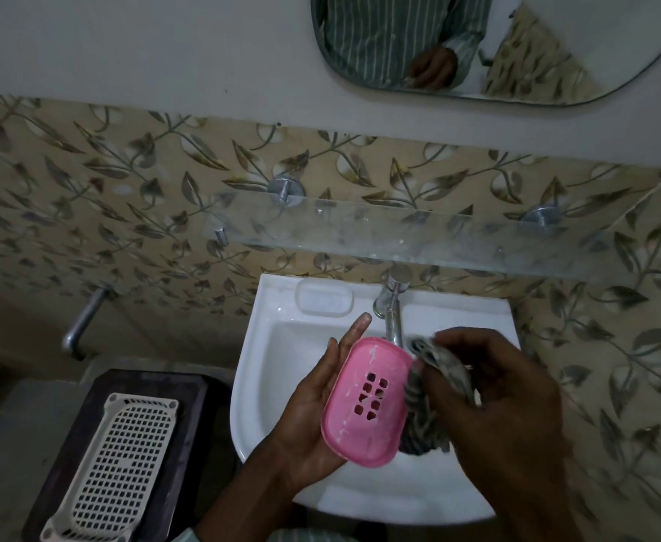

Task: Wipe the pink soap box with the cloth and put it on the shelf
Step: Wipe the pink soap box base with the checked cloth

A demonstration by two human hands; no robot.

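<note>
Setting: bathroom washbasin (pixel 282 334) under a glass shelf (pixel 360 232).
Box: pink soap box (pixel 364 400) held over the basin, holed face up, empty, smeared white; its long axis runs along the left fingers (pixel 354 330).
Left hand (pixel 313 404): cradles the box on straight fingers; thumb hidden.
Right hand (pixel 497 393): curled round the bunched striped cloth (pixel 424 420), which meets the box's right edge.
Next, likely: wipe leftward; the shelf lies beyond the fingertips.

L hand (pixel 313 404) is palm up, fingers (pixel 354 332) straight & pointing away, w/ the pink soap box (pixel 366 400) lying on them; thumb is hidden. R hand (pixel 497 389) is just beside it, back up, fingers bent round the cloth (pixel 422 404). Both forearms come in from the bottom.
</note>
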